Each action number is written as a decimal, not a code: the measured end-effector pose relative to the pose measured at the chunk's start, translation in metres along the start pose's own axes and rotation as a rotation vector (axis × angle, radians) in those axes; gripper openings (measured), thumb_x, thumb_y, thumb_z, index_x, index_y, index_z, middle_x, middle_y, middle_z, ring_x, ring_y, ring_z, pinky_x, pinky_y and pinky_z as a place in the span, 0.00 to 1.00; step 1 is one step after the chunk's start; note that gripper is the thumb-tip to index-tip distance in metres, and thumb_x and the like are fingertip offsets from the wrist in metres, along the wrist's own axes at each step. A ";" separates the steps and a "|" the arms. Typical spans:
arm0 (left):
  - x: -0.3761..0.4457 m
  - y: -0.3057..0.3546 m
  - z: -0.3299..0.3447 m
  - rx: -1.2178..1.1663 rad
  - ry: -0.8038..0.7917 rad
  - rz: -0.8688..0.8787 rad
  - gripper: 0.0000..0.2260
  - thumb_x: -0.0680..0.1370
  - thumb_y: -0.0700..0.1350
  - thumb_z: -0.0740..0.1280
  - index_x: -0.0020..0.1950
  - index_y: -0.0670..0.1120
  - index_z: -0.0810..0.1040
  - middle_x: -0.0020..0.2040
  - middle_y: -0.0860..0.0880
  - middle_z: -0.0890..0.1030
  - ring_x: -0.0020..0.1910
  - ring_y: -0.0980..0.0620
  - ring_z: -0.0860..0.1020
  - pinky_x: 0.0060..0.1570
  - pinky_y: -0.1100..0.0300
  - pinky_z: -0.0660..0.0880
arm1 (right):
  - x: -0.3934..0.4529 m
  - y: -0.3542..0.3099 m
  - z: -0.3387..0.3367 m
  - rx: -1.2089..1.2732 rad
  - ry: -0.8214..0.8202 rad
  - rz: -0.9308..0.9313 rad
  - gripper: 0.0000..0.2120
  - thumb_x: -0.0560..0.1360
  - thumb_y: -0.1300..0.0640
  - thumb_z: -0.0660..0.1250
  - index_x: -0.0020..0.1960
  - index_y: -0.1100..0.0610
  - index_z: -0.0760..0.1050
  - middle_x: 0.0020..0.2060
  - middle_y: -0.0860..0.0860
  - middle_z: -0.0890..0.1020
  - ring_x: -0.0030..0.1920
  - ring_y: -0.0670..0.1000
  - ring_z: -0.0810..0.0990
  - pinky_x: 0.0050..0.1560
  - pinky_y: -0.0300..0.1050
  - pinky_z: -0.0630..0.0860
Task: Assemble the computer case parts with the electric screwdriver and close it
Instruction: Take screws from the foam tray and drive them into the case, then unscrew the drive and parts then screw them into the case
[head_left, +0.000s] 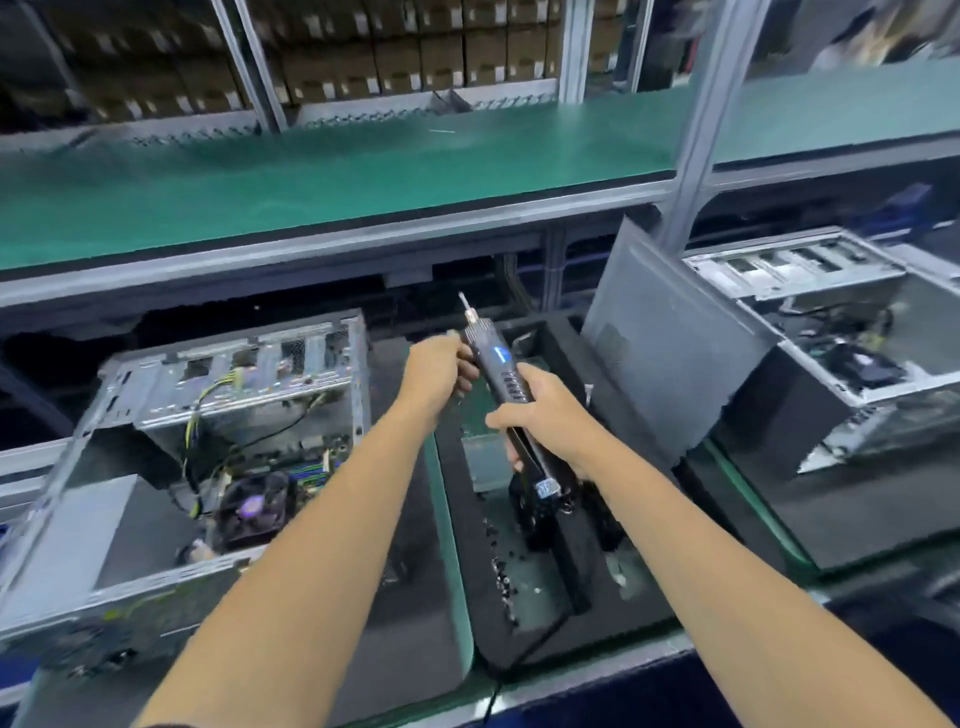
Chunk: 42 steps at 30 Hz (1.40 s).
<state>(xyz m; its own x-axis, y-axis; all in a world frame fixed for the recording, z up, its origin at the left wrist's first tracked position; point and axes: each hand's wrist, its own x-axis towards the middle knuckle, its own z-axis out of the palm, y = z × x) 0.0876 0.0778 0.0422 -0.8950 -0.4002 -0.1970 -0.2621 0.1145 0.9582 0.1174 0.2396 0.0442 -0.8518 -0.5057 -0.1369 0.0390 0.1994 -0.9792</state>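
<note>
A black electric screwdriver (498, 364) with a blue light points up and away, its bit in the air above the bench. My right hand (550, 415) grips its handle. My left hand (436, 374) closes around the upper barrel near the chuck. To the left lies an open silver computer case (223, 415) on its side, showing a motherboard, a fan and cables. A grey side panel (670, 353) leans upright to the right of the screwdriver.
A black foam tray (519, 582) with several small screws sits below my hands, a cable trailing off the bench's front edge. A second open case (831, 332) stands on a black box at the right. A green shelf (332, 176) runs overhead, held by an aluminium post (696, 135).
</note>
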 end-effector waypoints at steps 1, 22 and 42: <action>0.003 -0.011 0.013 0.082 -0.042 -0.028 0.12 0.80 0.43 0.58 0.40 0.41 0.75 0.27 0.48 0.77 0.24 0.51 0.73 0.24 0.63 0.69 | 0.004 0.006 -0.013 0.007 0.020 0.025 0.25 0.75 0.64 0.70 0.69 0.61 0.67 0.46 0.52 0.79 0.30 0.59 0.78 0.30 0.44 0.78; 0.014 -0.093 0.138 0.986 -0.227 0.037 0.23 0.76 0.50 0.63 0.68 0.43 0.65 0.65 0.42 0.69 0.67 0.41 0.67 0.61 0.47 0.69 | 0.049 0.063 -0.089 0.168 0.126 0.168 0.10 0.69 0.66 0.70 0.46 0.59 0.71 0.31 0.57 0.74 0.24 0.55 0.74 0.28 0.46 0.74; 0.013 -0.073 0.188 1.515 -0.826 0.719 0.22 0.79 0.51 0.60 0.73 0.47 0.66 0.73 0.45 0.66 0.73 0.44 0.59 0.71 0.50 0.52 | 0.047 0.061 -0.127 0.218 0.163 0.154 0.12 0.69 0.67 0.71 0.45 0.59 0.69 0.32 0.58 0.76 0.25 0.56 0.74 0.27 0.48 0.75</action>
<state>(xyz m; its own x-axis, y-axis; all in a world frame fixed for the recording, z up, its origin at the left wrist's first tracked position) 0.0276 0.2347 -0.0696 -0.7702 0.5175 -0.3728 0.5548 0.8320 0.0087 0.0131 0.3343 -0.0026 -0.8990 -0.3388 -0.2775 0.2701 0.0697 -0.9603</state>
